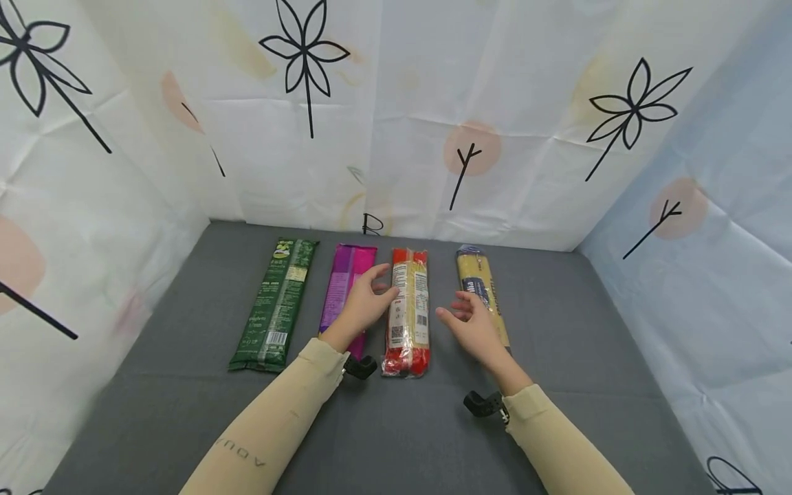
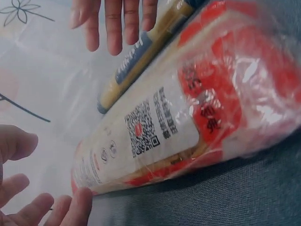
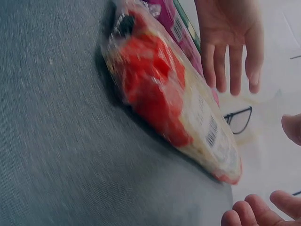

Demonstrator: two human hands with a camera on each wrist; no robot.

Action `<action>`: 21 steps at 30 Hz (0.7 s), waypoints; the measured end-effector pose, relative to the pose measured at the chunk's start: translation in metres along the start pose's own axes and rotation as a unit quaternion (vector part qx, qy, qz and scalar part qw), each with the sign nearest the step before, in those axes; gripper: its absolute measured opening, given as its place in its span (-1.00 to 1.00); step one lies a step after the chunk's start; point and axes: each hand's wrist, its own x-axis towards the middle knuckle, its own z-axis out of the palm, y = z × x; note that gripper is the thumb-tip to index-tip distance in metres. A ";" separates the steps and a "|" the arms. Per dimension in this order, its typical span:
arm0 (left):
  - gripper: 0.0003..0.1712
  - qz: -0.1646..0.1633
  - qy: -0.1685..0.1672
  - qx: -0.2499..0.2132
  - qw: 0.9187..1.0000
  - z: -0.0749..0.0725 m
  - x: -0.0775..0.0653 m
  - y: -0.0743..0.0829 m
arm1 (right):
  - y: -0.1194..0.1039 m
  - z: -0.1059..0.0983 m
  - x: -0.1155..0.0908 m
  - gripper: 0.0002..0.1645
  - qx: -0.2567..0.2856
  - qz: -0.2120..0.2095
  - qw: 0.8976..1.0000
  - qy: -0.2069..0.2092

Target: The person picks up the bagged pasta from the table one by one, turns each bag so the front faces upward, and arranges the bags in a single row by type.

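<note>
A long red-and-clear packet (image 1: 408,313) with white labels lies on the grey table, between my two hands. My left hand (image 1: 365,302) is over the purple-and-pink packet (image 1: 339,292), its thumb tip at the red packet's left edge; whether it touches cannot be told. To the right, my right hand (image 1: 476,330) hovers with loosely bent fingers, partly covering a yellow packet (image 1: 475,265) with a blue label. Both hands hold nothing. In the left wrist view, the red packet (image 2: 202,94) shows a QR code; in the right wrist view, its crumpled red end (image 3: 150,84) faces the camera.
At the left of the row lies a dark green packet (image 1: 275,309) with a barcode. Grey cloth (image 1: 421,433) covers the table. A white curtain (image 1: 408,89) with leaf drawings hangs behind and at both sides.
</note>
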 end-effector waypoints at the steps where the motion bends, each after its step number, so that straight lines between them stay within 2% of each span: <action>1: -0.27 -0.006 0.000 0.007 1.000 0.000 0.001 -0.001 | 0.000 0.003 -0.001 -0.05 0.004 0.004 1.000 -0.006; 7: -0.21 -0.033 -0.010 0.028 0.999 0.004 0.009 -0.002 | 0.001 0.017 -0.001 -0.02 0.016 0.028 0.999 -0.030; 14: -0.15 -0.042 -0.038 0.036 0.998 0.012 0.020 -0.012 | 0.005 0.033 -0.004 0.01 0.032 0.042 0.997 -0.063; 21: -0.19 -0.057 -0.046 0.038 0.997 0.020 0.019 -0.012 | 0.005 0.043 -0.005 0.05 0.027 0.051 0.995 -0.084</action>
